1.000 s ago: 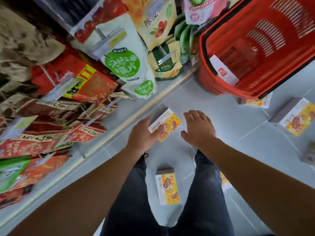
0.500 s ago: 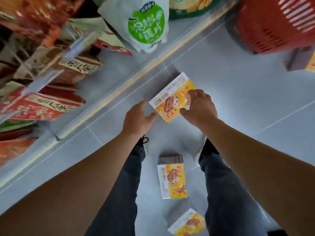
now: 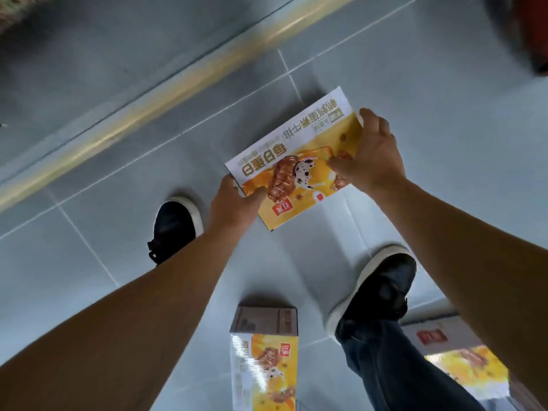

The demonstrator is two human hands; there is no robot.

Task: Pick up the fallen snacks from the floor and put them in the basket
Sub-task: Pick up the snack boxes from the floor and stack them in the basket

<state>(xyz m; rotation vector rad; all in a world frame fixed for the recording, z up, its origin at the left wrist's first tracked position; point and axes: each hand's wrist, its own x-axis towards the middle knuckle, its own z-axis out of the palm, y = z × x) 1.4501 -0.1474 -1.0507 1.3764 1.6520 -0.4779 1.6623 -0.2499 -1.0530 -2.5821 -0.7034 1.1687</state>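
**Inspector:** State the position of the item under handling.

**Assistant:** One yellow-and-white snack box (image 3: 292, 164), printed face toward the camera, held above the grey tiled floor (image 3: 444, 120), tilted with one white corner pointing up and away. It sits between both hands, in front of the person's feet.

**Inspector:** Condition of the hands?

**Assistant:** Both are clamped on that box. The left hand (image 3: 234, 204) grips its near left corner, thumb lying on the printed face, fingers behind and out of sight. The right hand (image 3: 369, 157) grips the right edge, thumb pressed on the face, fingers wrapped over the far edge.

**Inspector:** Other stock on the floor?

**Assistant:** A second box (image 3: 264, 361), same print, lies between the feet, its brown end panel facing away from the person. A third box (image 3: 462, 366) lies to the right, partly covered by the right forearm and the dark trouser leg (image 3: 394, 366).

**Inspector:** Footwear and surroundings?

**Assistant:** Two dark shoes with pale soles: left shoe (image 3: 173, 229) beside the left wrist, right shoe (image 3: 381, 287) below the held box. A pale yellowish shelf base strip (image 3: 166, 96) crosses the floor diagonally, blurred. A red shape (image 3: 533, 34) shows at the top right corner, too blurred to identify with certainty.
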